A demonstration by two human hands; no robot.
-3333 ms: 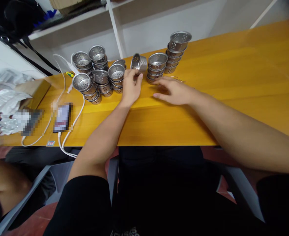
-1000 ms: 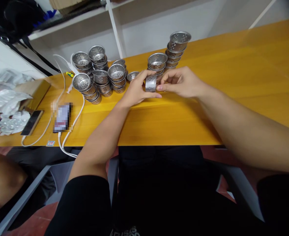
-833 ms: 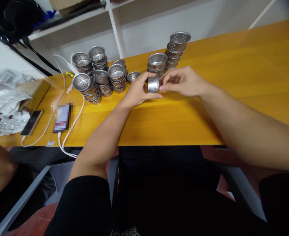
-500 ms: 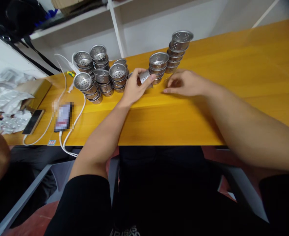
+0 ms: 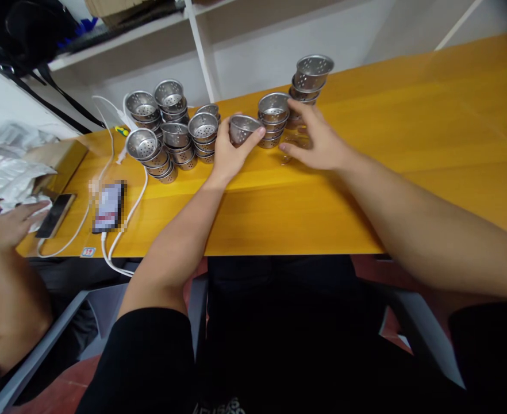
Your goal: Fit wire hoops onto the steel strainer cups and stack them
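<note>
My left hand (image 5: 230,150) grips a perforated metal cup (image 5: 242,129) between thumb and fingers, its mouth facing up. Right of it rises a stack of similar cups (image 5: 273,122). My right hand (image 5: 316,138) is open, thumb and fingers apart, with its fingertips by that stack's rim; whether they touch is unclear. Under this hand lie thin, wire-like pieces (image 5: 294,141), too fine to make out. A taller stack (image 5: 312,75) stands behind, partly hidden by my right hand. Several more stacks (image 5: 176,135) cluster to the left of my left hand.
A phone (image 5: 108,207) with white cables and a second phone (image 5: 56,215) lie on the yellow table (image 5: 253,221). A co-worker's hand (image 5: 10,227) is near clear plastic bags (image 5: 18,161) at far left. White shelving (image 5: 199,49) stands behind.
The cup in my left hand has turned from lying sideways to mouth up. My right hand has opened and moved up toward the stacks. A co-worker's hand has come in at left.
</note>
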